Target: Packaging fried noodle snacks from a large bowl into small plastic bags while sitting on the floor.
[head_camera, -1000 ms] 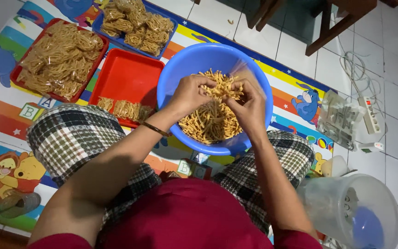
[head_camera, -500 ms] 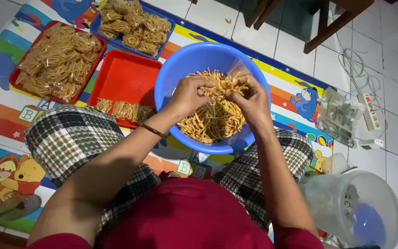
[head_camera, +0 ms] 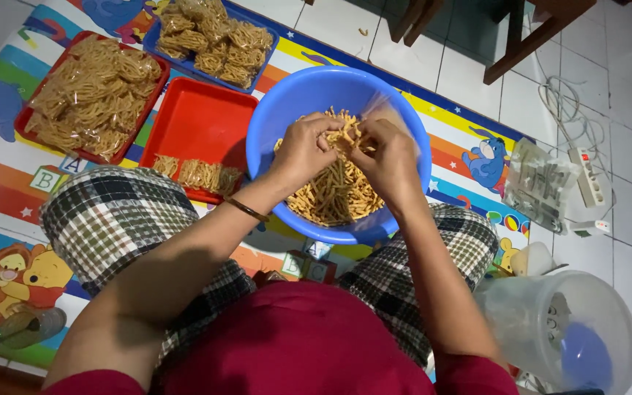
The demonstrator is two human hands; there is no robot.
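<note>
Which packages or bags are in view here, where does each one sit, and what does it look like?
Clear bag: held open over the blue basin by the right hand; the left hand feeds in snack sticks.
Filled clear packets: heaped in the far-left red tray, golden-brown.
Filled clear packets: piled in the blue tray at top.
Small packets: a row along the near edge of the second red tray.
Stack of empty clear bags: on the tiled floor, right.

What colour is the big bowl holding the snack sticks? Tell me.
Blue bowl, seen clearly in the head view.
</note>
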